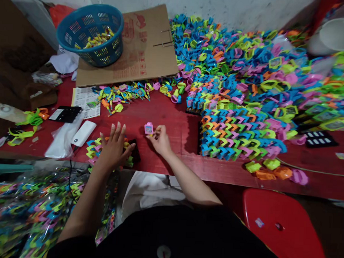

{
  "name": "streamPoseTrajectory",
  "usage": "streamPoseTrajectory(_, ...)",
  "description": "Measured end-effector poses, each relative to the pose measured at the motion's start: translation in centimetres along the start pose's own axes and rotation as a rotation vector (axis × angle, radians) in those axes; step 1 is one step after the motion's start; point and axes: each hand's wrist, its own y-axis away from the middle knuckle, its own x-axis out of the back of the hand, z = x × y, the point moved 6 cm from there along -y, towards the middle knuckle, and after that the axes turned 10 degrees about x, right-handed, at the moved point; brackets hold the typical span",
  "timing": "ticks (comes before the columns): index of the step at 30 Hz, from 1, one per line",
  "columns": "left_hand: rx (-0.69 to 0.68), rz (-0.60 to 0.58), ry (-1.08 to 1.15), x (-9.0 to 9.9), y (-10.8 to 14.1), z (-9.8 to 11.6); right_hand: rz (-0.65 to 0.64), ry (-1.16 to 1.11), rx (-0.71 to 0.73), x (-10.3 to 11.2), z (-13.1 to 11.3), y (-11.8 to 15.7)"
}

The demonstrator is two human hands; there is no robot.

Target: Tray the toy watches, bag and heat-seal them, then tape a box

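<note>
My right hand (160, 140) pinches a small pink plastic toy watch (148, 128) between its fingers, just above the red table (165, 159). My left hand (115, 147) is spread with its fingers apart, over a small pile of multicoloured toy watches (93, 150). A black rectangular object (135, 152), perhaps a phone, lies partly under that hand's fingertips. Rows of interlocked toy watches (233, 136) stand to the right of my hands. A loose scatter of them (122, 93) lies ahead.
A blue basket (90, 34) holding yellow pieces sits on cardboard (146, 49) at the back. A white power bank (85, 133) and a plastic bag (61, 140) lie left. A huge heap of watches (242, 60) fills the back right. Filled clear bags (36, 211) lie below the table's left edge; a red stool (281, 230) stands right.
</note>
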Motion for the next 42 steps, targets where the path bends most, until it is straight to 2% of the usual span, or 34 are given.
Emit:
streamPoseTrajectory(3, 0.063, 0.016, -0.025, -0.9, -0.5, 0.3, -0.138, -0.245, -0.011, -5.6, -1.1, -0.3)
streamPoseTrajectory(5, 0.069, 0.007, -0.032, -1.4, -0.7, 0.4, -0.220, -0.237, -0.063, -8.0, -1.1, -0.7)
streamPoseTrajectory(6, 0.069, 0.001, -0.035, -1.6, -0.7, 0.4, -0.242, -0.194, -0.086, -8.5, -0.9, -0.9)
streamPoseTrajectory(9, 0.068, -0.017, -0.044, -1.6, -0.7, 0.4, -0.266, -0.047, -0.095, -8.1, -0.8, -1.4)
streamPoseTrajectory(13, 0.056, -0.023, -0.020, -1.3, -0.6, 0.7, -0.334, 0.072, 0.044, -7.4, -2.3, -1.9)
streamPoseTrajectory(16, 0.052, -0.030, 0.004, -1.2, -0.6, 0.9, -0.418, 0.136, 0.103, -8.5, -3.4, -1.7)
streamPoseTrajectory(19, 0.047, -0.034, 0.001, -1.1, -0.6, 1.0, -0.480, 0.216, 0.076, -9.5, -3.4, -1.2)
streamPoseTrajectory(21, 0.046, -0.031, -0.011, -1.1, -0.5, 1.2, -0.496, 0.211, 0.072, -9.2, -3.3, -1.3)
streamPoseTrajectory(23, 0.056, -0.024, -0.019, -1.0, -0.4, 1.3, -0.605, 0.113, 0.097, -8.7, -3.0, -2.1)
streamPoseTrajectory(25, 0.064, -0.013, -0.015, -0.9, -0.2, 1.4, -0.782, 0.007, 0.135, -8.3, -3.0, -3.9)
streamPoseTrajectory(26, 0.064, -0.007, -0.010, -0.9, -0.2, 1.5, -0.806, 0.000, 0.159, -8.1, -3.0, -5.5)
streamPoseTrajectory(27, 0.064, -0.001, -0.003, -1.0, -0.1, 1.6, -0.766, 0.032, 0.194, -8.1, -3.1, -7.7)
streamPoseTrajectory(29, 0.062, 0.007, 0.009, -1.0, -0.1, 1.6, -0.554, 0.183, 0.291, -8.6, -4.0, -12.9)
streamPoseTrajectory(31, 0.066, 0.015, 0.014, -1.1, 0.0, 1.6, -0.404, 0.364, 0.370, -10.7, -5.0, -17.9)
streamPoseTrajectory(33, 0.068, 0.022, 0.010, -1.2, 0.0, 1.5, -0.399, 0.530, 0.348, -13.7, -5.3, -22.2)
streamPoseTrajectory(35, 0.061, 0.027, 0.001, -1.2, 0.1, 1.5, -0.408, 0.653, 0.243, -15.6, -4.5, -25.4)
streamPoseTrajectory(38, 0.042, 0.031, -0.009, -1.4, 0.1, 1.5, -0.406, 0.749, 0.149, -16.2, -2.8, -27.4)
streamPoseTrajectory(42, 0.040, 0.050, 0.000, -1.4, 0.2, 1.5, -0.436, 0.846, 0.241, -14.8, -1.5, -25.3)
